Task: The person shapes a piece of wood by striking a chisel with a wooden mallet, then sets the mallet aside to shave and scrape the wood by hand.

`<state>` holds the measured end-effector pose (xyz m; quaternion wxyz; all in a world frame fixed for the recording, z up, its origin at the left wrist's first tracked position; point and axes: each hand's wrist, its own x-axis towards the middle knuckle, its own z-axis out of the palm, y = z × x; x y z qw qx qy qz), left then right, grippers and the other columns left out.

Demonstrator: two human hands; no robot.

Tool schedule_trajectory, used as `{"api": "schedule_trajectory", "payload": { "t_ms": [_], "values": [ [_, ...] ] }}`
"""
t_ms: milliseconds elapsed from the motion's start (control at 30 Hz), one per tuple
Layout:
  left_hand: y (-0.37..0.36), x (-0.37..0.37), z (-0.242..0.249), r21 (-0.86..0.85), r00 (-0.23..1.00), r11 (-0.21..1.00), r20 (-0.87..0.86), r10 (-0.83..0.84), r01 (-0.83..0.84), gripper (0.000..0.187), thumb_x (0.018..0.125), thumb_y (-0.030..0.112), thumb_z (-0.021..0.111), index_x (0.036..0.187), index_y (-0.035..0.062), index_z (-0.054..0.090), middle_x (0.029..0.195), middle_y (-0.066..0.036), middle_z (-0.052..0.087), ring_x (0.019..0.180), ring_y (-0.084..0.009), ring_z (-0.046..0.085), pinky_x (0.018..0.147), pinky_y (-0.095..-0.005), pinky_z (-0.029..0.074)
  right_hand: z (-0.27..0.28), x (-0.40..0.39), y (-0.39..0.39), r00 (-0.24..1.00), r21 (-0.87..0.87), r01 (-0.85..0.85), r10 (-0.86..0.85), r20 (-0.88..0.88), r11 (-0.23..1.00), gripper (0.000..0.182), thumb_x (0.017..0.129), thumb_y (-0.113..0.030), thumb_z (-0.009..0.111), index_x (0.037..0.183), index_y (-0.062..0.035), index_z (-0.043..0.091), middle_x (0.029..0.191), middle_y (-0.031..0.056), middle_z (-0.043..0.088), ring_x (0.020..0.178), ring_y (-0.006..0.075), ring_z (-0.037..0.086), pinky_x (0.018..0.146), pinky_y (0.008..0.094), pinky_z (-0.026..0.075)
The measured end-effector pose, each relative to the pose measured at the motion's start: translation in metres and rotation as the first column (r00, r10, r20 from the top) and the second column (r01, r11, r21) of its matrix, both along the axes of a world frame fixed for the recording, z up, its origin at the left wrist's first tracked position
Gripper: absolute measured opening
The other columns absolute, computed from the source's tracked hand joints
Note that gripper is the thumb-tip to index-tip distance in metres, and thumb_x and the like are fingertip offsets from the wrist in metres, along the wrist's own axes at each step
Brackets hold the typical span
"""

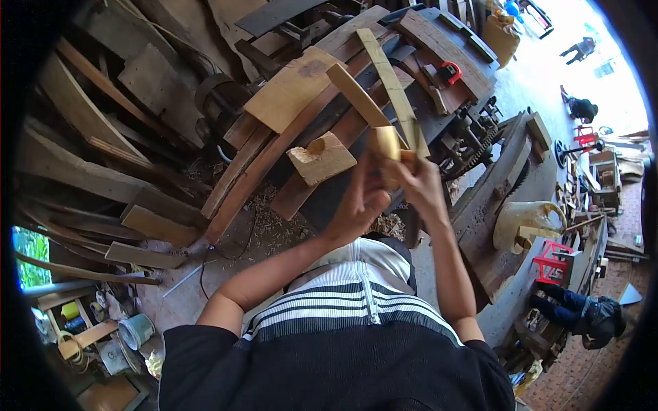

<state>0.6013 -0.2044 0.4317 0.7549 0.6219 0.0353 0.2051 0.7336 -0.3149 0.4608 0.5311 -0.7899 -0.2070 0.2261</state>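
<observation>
Small wood block (pixel 386 142) is up in the air in front of the chest, between both hands, over the near side of the bench clutter. Right hand (pixel 420 183) has its fingers bent in and grasping the block. Left hand (pixel 358 205) is right up against it on the other side, palm turned inward, thumb apart from the fingers — blur there, can't tell if it grips or only steadies.

Just left of the hands: notched block (pixel 322 161), rounded hollow cut into its top edge, lying across dark red-brown planks (pixel 291 197). Beyond that, a broad pale board (pixel 288 92) lies flat over more timber. Long pale strip (pixel 385 75) runs away from the hands, dark marks along it; shorter slat (pixel 356 94) sits beside it at an angle. Red tape measure (pixel 450 72) is farther off to the right, on the wood.

Floor left of the bench has wood shavings (pixel 264 229) scattered on it. Tall boards (pixel 86 109) lean along the left side. Right side: metal gearing (pixel 474 145) near the bench edge, then a cream tub (pixel 519 228), then a red stool (pixel 552 264) — another person (pixel 595 320) is well apart, past the stool.
</observation>
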Motion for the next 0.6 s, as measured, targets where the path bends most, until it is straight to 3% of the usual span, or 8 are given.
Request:
{"api": "schedule_trajectory", "payload": {
  "t_ms": [100, 167, 233, 300, 433, 500, 567, 600],
  "values": [
    [0.026, -0.006, -0.025, -0.263, 0.935, 0.904, -0.203, 0.290, -0.338, 0.061, 0.103, 0.044, 0.051, 0.145, 0.0026, 0.035, 0.124, -0.013, 0.057, 0.109, -0.0171, 0.061, 0.087, -0.0287, 0.053, -0.045, -0.016, 0.054, 0.976, -0.086, -0.142, 0.154, 0.157, 0.986, 0.053, 0.080, -0.039, 0.080, 0.109, 0.0039, 0.067, 0.098, 0.0180, 0.068, 0.090, 0.0267, 0.067, 0.081, 0.0368, 0.052],
    [0.055, -0.015, -0.058, 0.020, 0.827, 0.887, -0.351, 0.439, -0.462, 0.049, 0.106, 0.041, 0.046, 0.134, 0.0013, 0.044, 0.112, -0.011, 0.061, 0.102, -0.0153, 0.064, 0.083, -0.0272, 0.055, -0.044, -0.026, 0.072, 0.950, -0.130, -0.245, 0.265, 0.165, 0.961, 0.054, 0.080, -0.041, 0.080, 0.107, 0.0040, 0.067, 0.096, 0.0206, 0.065, 0.092, 0.0346, 0.066, 0.082, 0.0399, 0.051],
    [0.073, -0.016, -0.052, -0.236, 0.835, 0.834, -0.390, 0.388, -0.498, 0.050, 0.106, 0.043, 0.046, 0.132, 0.0002, 0.047, 0.109, -0.011, 0.062, 0.099, -0.0160, 0.065, 0.079, -0.0272, 0.056, -0.055, -0.027, 0.077, 0.928, -0.177, -0.299, 0.329, 0.174, 0.938, 0.050, 0.080, -0.033, 0.082, 0.113, 0.0015, 0.066, 0.103, 0.0189, 0.066, 0.096, 0.0330, 0.067, 0.084, 0.0381, 0.051],
    [0.087, -0.018, -0.060, -0.272, 0.828, 0.826, -0.436, 0.352, -0.494, 0.053, 0.105, 0.041, 0.049, 0.137, -0.0008, 0.042, 0.114, -0.012, 0.061, 0.106, -0.0197, 0.063, 0.087, -0.0317, 0.054, -0.073, -0.022, 0.075, 0.902, -0.158, -0.328, 0.358, 0.241, 0.932, 0.047, 0.081, -0.031, 0.081, 0.113, 0.0004, 0.067, 0.099, 0.0174, 0.066, 0.092, 0.0327, 0.067, 0.081, 0.0386, 0.051],
    [0.101, -0.020, -0.084, 0.125, 0.828, 0.920, -0.404, 0.389, -0.371, 0.071, 0.098, 0.033, 0.064, 0.147, -0.0023, 0.028, 0.128, -0.022, 0.050, 0.122, -0.0326, 0.052, 0.104, -0.0436, 0.042, -0.076, -0.014, 0.062, 0.903, -0.154, -0.238, 0.277, 0.329, 0.959, 0.042, 0.086, -0.027, 0.077, 0.117, -0.0009, 0.065, 0.099, 0.0163, 0.065, 0.090, 0.0312, 0.066, 0.080, 0.0383, 0.051],
    [0.101, -0.023, -0.074, 0.686, 0.716, 0.690, -0.362, 0.597, -0.229, 0.068, 0.097, 0.035, 0.064, 0.147, 0.0012, 0.031, 0.134, -0.019, 0.041, 0.109, -0.0275, 0.057, 0.092, -0.0368, 0.052, -0.081, -0.007, 0.054, 0.921, -0.157, -0.201, 0.241, 0.306, 0.967, 0.041, 0.088, -0.025, 0.074, 0.120, -0.0013, 0.063, 0.101, 0.0168, 0.065, 0.091, 0.0314, 0.066, 0.082, 0.0384, 0.051],
    [0.097, -0.029, -0.064, 0.561, 0.743, 0.795, -0.424, 0.517, -0.233, 0.070, 0.097, 0.033, 0.064, 0.149, 0.0017, 0.030, 0.132, -0.022, 0.038, 0.106, -0.0313, 0.053, 0.097, -0.0411, 0.047, -0.091, 0.002, 0.045, 0.939, -0.160, -0.152, 0.193, 0.283, 0.975, 0.041, 0.091, -0.023, 0.071, 0.124, -0.0017, 0.062, 0.103, 0.0172, 0.065, 0.091, 0.0315, 0.066, 0.083, 0.0385, 0.051],
    [0.096, -0.030, -0.062, 0.757, 0.719, 0.617, -0.307, 0.624, -0.213, 0.070, 0.097, 0.032, 0.064, 0.150, 0.0024, 0.030, 0.132, -0.022, 0.038, 0.108, -0.0323, 0.051, 0.100, -0.0434, 0.043, -0.101, 0.006, 0.042, 0.947, -0.139, -0.162, 0.193, 0.256, 0.977, 0.040, 0.093, -0.021, 0.069, 0.127, -0.0021, 0.060, 0.102, 0.0177, 0.065, 0.091, 0.0309, 0.066, 0.084, 0.0384, 0.050]
  ]
}}
